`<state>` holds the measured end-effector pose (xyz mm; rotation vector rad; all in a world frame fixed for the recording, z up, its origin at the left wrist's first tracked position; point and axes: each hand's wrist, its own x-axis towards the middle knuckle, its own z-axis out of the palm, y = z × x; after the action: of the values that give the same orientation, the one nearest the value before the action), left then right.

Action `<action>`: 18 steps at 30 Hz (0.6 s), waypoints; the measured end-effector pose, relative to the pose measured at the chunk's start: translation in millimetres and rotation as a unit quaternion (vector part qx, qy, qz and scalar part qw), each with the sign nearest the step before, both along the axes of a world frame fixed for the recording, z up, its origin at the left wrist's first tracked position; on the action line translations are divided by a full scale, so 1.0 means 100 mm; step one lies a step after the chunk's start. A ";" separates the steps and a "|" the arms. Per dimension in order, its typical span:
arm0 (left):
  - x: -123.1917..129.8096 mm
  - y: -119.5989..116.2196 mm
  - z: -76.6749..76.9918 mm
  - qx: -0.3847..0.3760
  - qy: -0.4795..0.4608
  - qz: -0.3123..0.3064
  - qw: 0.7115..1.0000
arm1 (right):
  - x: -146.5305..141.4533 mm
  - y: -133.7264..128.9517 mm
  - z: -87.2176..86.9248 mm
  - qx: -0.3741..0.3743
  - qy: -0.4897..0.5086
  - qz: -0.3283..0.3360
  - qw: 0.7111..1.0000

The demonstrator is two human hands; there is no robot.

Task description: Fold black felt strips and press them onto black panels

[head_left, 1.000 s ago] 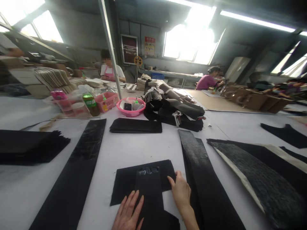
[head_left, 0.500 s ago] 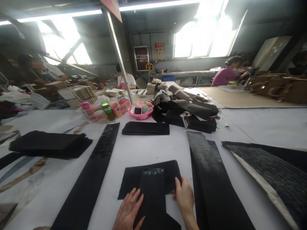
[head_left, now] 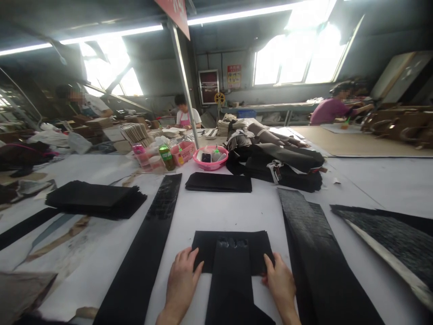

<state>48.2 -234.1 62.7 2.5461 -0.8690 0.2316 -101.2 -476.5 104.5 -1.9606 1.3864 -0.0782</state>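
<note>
A black rectangular piece point(head_left: 204, 246) lies crosswise on the pale table in front of me. Over its middle runs a black strip point(head_left: 230, 275) toward me, with shiny wet-looking patches at its far end. My left hand point(head_left: 182, 277) pinches the left edge of the crosswise piece between thumb and fingers. At the opposite edge, my right hand point(head_left: 279, 280) grips it, some fingertips tucked beneath and hidden. Near the bottom, another dark piece overlaps the strip.
Long black strips lie left point(head_left: 145, 243) and right point(head_left: 318, 253). Black stacks sit at left point(head_left: 91, 196) and ahead point(head_left: 218, 182). Beyond are a pink basin point(head_left: 211, 166), a green bottle point(head_left: 166, 158) and piled dark material point(head_left: 280, 164). Three people sit farther back.
My left hand has moved off the strip to the crosswise piece's left edge. That piece now lies straighter. My right hand stays at its right edge. The view has shifted left.
</note>
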 end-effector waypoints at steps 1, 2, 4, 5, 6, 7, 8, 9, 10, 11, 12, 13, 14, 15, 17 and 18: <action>0.03 -0.02 0.01 0.010 0.002 -0.005 1.000 | 0.01 0.02 0.02 -0.016 0.016 0.006 1.000; 0.04 -0.03 0.01 0.016 -0.002 -0.007 1.000 | 0.02 0.04 0.05 -0.028 0.028 0.012 0.999; 0.03 -0.03 -0.01 0.019 -0.016 -0.008 1.000 | 0.04 0.08 0.07 -0.035 0.037 0.016 0.999; 0.01 -0.04 -0.04 0.017 -0.024 -0.006 1.000 | 0.04 0.09 0.07 -0.037 0.036 0.016 0.999; -0.02 -0.04 -0.06 0.011 -0.032 -0.003 0.999 | 0.04 0.10 0.06 -0.040 0.033 0.017 0.998; -0.05 -0.05 -0.08 0.002 -0.041 -0.001 0.999 | 0.04 0.10 0.05 -0.048 0.031 0.020 0.998; -0.10 -0.07 -0.10 -0.008 -0.050 -0.004 0.999 | 0.04 0.11 0.03 -0.062 0.032 0.024 0.997; -0.16 -0.10 -0.11 -0.019 -0.059 -0.016 0.998 | 0.04 0.12 0.02 -0.081 0.040 0.030 0.995; -0.22 -0.13 -0.12 -0.030 -0.068 -0.039 0.996 | 0.04 0.13 0.00 -0.103 0.053 0.036 0.993; -0.29 -0.17 -0.13 -0.038 -0.078 -0.073 0.994 | 0.04 0.14 -0.01 -0.125 0.068 0.042 0.989; -0.36 -0.20 -0.14 -0.040 -0.089 -0.112 0.989 | 0.04 0.15 -0.02 -0.144 0.083 0.047 0.985; -0.42 -0.24 -0.15 -0.038 -0.104 -0.150 0.982 | 0.04 0.15 -0.03 -0.159 0.094 0.051 0.982; -0.47 -0.27 -0.16 -0.033 -0.123 -0.178 0.976 | 0.05 0.15 -0.04 -0.168 0.100 0.053 0.979; -0.52 -0.30 -0.17 -0.025 -0.145 -0.195 0.970 | 0.05 0.15 -0.04 -0.169 0.100 0.055 0.979; -0.56 -0.32 -0.21 -0.006 -0.187 -0.203 0.961 | 0.06 0.14 -0.05 -0.162 0.092 0.056 0.981; -0.56 -0.33 -0.23 0.000 -0.204 -0.200 0.958 | 0.07 0.14 -0.06 -0.159 0.090 0.055 0.982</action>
<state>-7.9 -267.0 39.7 2.2877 -1.5121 0.6382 -94.5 -463.0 99.0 -2.3557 1.4479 -0.0771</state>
